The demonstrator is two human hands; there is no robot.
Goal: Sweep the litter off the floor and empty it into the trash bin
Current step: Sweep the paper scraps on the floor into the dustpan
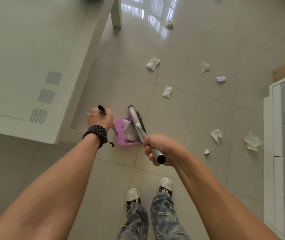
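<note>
My left hand grips the black-tipped handle of a pink dustpan that rests on the tiled floor. White crumpled paper lies inside the pan. My right hand is closed around the metal handle of a broom; its dark bristle head sits at the pan's right edge. Several pieces of crumpled paper lie scattered on the floor to the right: one ahead, one nearer, one at right, a larger one beside the cabinet. No trash bin is in view.
A white table fills the left side, its leg at the top. A white cabinet stands along the right edge. My two feet are on the tiles below the pan. More scraps lie farther right.
</note>
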